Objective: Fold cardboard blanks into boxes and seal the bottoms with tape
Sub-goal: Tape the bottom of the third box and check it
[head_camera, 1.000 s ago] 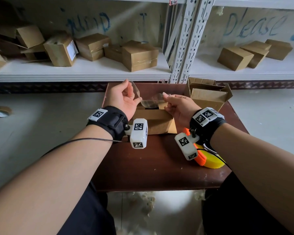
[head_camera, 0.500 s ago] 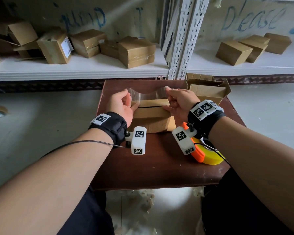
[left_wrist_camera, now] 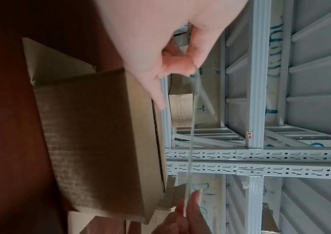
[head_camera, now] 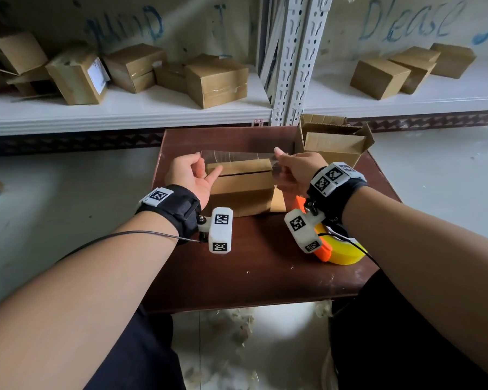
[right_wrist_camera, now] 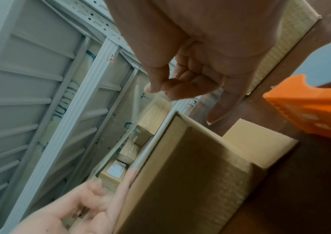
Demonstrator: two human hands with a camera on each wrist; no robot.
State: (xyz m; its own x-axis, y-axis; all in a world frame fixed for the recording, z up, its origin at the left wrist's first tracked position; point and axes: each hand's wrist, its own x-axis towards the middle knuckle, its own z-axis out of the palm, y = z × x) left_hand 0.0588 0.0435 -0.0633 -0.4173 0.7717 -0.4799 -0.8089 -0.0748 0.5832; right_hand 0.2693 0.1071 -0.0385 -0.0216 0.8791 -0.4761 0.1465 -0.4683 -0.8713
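- You are stretching a strip of clear tape (head_camera: 237,156) between your two hands, keeping it taut so that it does not curl or stick to itself.
- Your left hand (head_camera: 191,175) is pinching one end of the tape between thumb and curled fingers; the little finger is reaching out toward the left top edge of the box (head_camera: 241,190), probably to steady it, though I cannot tell whether it is touching.
- Your right hand (head_camera: 297,171) is pinching the other end between thumb and forefinger, the remaining fingers hanging loosely by the box's right end.
- The box is sitting on the brown table (head_camera: 237,277) between your wrists, with its closed flaps and their seam facing up, which puts the side to be sealed where you can reach it.
- The tape is hovering just above the box and running the same way as the seam; the left wrist view shows a clear gap between them, so it is not yet stuck down.
- The dispenser (head_camera: 335,249), orange and yellow, is lying just under your right wrist, close for the next strip.
- Another box (head_camera: 333,147), flaps open, is standing at the far right corner of the table, out of the way.
- More boxes (head_camera: 217,80) are lying on the white shelf (head_camera: 124,114) behind.
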